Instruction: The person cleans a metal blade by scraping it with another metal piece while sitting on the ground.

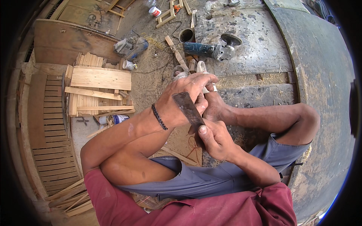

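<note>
Fingers of the right hand (217,139) grip a flat, dark, rusty blade (187,109) — left hand's (184,98) closed around it.

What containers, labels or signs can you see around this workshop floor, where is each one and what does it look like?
Small white pot with red lid: far floor, top centre; round.
White tub with blue label: floor left of left hand, beside wooden slats; round.
Black open can: floor by blue angle grinder; cylindrical.
No signs or screens visible.
</note>
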